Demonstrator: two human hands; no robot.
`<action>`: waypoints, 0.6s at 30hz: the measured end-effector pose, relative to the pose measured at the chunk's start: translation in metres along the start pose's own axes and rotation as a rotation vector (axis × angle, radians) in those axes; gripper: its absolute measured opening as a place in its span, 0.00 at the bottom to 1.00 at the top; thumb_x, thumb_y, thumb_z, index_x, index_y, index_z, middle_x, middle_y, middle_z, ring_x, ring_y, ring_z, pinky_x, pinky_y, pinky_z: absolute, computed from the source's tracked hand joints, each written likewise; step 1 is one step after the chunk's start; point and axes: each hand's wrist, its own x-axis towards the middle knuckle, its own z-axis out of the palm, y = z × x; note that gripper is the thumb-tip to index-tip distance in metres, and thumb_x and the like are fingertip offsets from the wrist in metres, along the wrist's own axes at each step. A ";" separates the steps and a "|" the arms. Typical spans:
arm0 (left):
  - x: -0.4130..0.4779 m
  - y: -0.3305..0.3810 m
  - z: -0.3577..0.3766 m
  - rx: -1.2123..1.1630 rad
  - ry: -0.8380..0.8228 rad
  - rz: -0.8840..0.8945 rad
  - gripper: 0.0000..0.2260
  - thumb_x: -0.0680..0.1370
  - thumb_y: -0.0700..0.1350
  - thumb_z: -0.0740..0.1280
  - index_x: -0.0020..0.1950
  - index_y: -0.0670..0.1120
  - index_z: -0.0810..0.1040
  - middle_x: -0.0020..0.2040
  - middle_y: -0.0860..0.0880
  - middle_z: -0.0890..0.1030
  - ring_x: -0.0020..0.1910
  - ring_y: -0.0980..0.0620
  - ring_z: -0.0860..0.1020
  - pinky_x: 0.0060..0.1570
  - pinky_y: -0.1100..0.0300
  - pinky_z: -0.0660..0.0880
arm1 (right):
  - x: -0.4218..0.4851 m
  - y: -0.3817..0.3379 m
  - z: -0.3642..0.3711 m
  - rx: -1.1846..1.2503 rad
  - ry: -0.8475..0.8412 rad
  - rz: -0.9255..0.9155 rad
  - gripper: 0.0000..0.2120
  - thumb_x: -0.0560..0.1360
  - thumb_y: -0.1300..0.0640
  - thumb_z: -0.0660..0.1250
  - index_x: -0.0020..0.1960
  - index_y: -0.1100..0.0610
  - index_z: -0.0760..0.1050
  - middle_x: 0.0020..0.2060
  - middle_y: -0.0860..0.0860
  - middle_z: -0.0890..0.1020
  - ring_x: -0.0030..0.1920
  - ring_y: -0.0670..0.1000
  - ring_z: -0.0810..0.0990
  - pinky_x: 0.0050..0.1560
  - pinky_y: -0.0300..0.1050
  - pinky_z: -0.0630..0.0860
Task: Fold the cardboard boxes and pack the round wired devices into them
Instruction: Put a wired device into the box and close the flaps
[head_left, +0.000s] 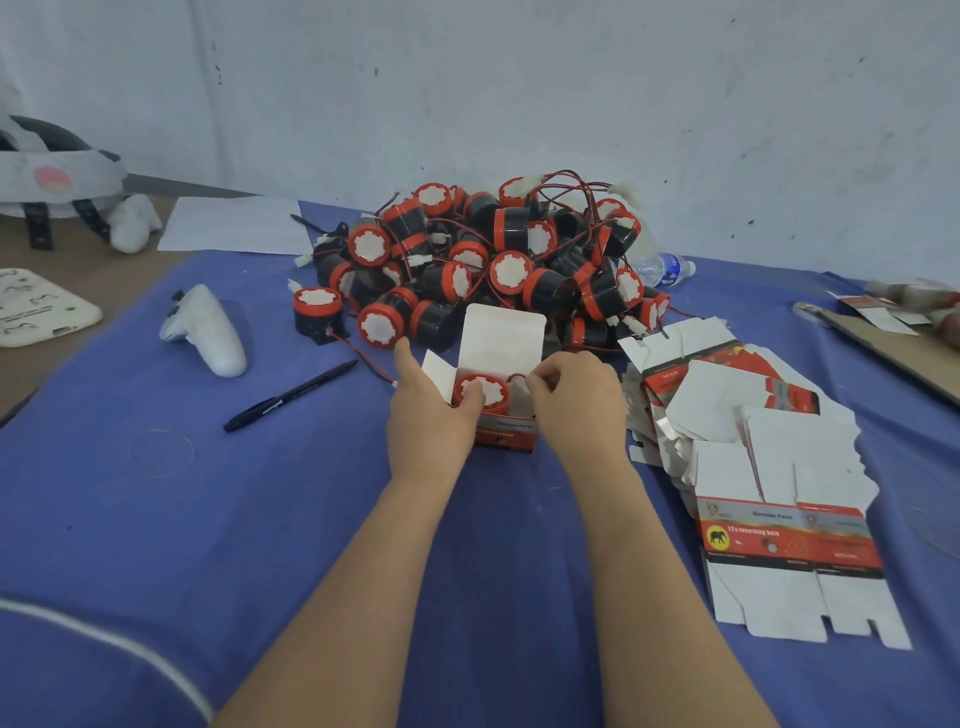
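An upright red and white cardboard box (506, 434) stands on the blue cloth with its top flap (503, 335) raised. A round red and black device (480, 391) sits inside it, white face up. My left hand (434, 410) holds the box's left side, with its thumb on the device. My right hand (576, 400) pinches the device's red wire at the box's right edge. Behind the box lies a big pile of the same wired devices (498, 260). A stack of flat unfolded boxes (758, 457) lies to the right.
A black pen (291, 397) and a white controller (208, 330) lie to the left. A plastic bottle (667, 270) lies behind the pile. A sheet of paper (234, 224) and a headset (52, 176) are at the far left. Brown cardboard (904, 348) lies at the right edge.
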 end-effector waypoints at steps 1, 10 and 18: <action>0.000 0.000 0.000 0.000 -0.001 0.001 0.38 0.77 0.48 0.68 0.78 0.48 0.48 0.62 0.41 0.76 0.57 0.42 0.77 0.52 0.46 0.78 | 0.000 0.000 0.000 -0.005 0.003 -0.010 0.10 0.79 0.55 0.62 0.54 0.55 0.81 0.52 0.53 0.81 0.54 0.55 0.75 0.53 0.52 0.75; -0.002 0.002 -0.001 0.012 -0.006 0.006 0.38 0.77 0.48 0.69 0.78 0.49 0.48 0.62 0.40 0.77 0.56 0.42 0.78 0.53 0.44 0.77 | -0.001 -0.001 0.004 -0.051 0.044 -0.083 0.14 0.81 0.58 0.55 0.56 0.51 0.78 0.53 0.50 0.79 0.56 0.53 0.69 0.50 0.46 0.58; -0.003 0.002 -0.001 0.038 -0.012 0.026 0.38 0.77 0.48 0.68 0.78 0.49 0.47 0.61 0.40 0.77 0.56 0.42 0.77 0.53 0.44 0.77 | 0.000 -0.005 0.007 -0.240 -0.120 -0.026 0.11 0.78 0.59 0.59 0.54 0.49 0.78 0.56 0.53 0.72 0.58 0.57 0.66 0.54 0.49 0.61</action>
